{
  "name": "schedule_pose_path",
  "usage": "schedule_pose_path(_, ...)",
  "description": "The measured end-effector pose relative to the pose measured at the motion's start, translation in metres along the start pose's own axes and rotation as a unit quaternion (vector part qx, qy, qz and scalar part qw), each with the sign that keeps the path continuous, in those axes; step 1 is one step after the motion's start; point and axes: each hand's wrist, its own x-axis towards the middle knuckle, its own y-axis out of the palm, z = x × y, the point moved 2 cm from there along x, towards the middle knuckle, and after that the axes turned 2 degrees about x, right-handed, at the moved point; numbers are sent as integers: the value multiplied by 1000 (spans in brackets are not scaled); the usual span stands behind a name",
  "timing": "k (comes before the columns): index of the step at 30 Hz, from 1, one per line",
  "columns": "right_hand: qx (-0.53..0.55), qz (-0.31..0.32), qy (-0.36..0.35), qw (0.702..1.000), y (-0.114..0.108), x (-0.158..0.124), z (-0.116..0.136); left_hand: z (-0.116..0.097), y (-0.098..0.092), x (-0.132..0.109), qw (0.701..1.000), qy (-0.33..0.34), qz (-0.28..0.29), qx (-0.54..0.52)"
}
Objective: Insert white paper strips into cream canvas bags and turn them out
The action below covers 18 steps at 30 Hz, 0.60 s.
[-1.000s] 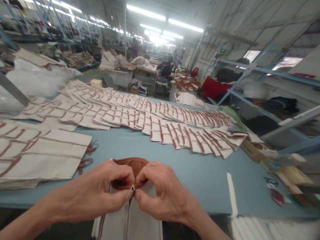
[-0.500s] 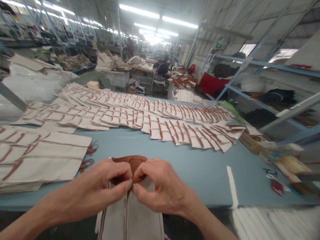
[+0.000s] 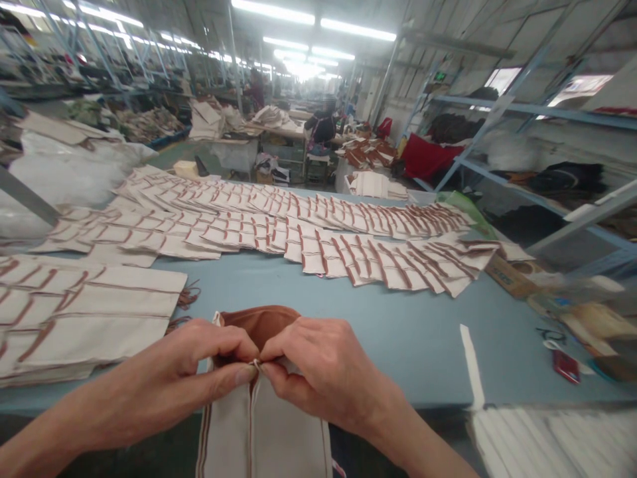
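A cream fabric bag (image 3: 288,431) with dark seams hangs at the table's front edge, its mouth gaping to show a brown lining (image 3: 266,322). My left hand (image 3: 199,372) pinches the near rim beside the middle seam, thumb against forefinger. Close against it, my right hand (image 3: 321,368) pinches the same rim from the other side. Between the fingertips a small pale loop (image 3: 255,363) pokes up at the seam; whether it is cord or folded edging I cannot tell.
Overlapping cream pieces with brown trim (image 3: 343,252) run in rows across the blue table (image 3: 398,345). Another pile (image 3: 114,312) lies at left, near brown cords (image 3: 188,295). A pale strip (image 3: 472,365) and red object (image 3: 566,366) lie right. A person (image 3: 321,126) sits farther back.
The pale loop at the seam now shows larger between my fingertips. My right hand has tilted over, its fingers more curled, and the bag's mouth looks slightly wider.
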Motion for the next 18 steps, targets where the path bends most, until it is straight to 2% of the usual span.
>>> schedule_pose_path(5, -6, 5, 35, 999, 5, 2, -4, -13, -3, 6, 1000, -11, -29, 7)
schedule_pose_path(12, 0, 66, 83, 994, 4, 8, -10, -20, -3, 20, 999, -23, -32, 28)
schedule_pose_path(15, 16, 73, 100, 992, 1, 11, -10, -25, -2, 24, 995, 19, -69, 76)
schedule_pose_path(18, 78, 90, 170, 978, -3, 12, -9, -35, -1, 25, 975, 92, -144, 143)
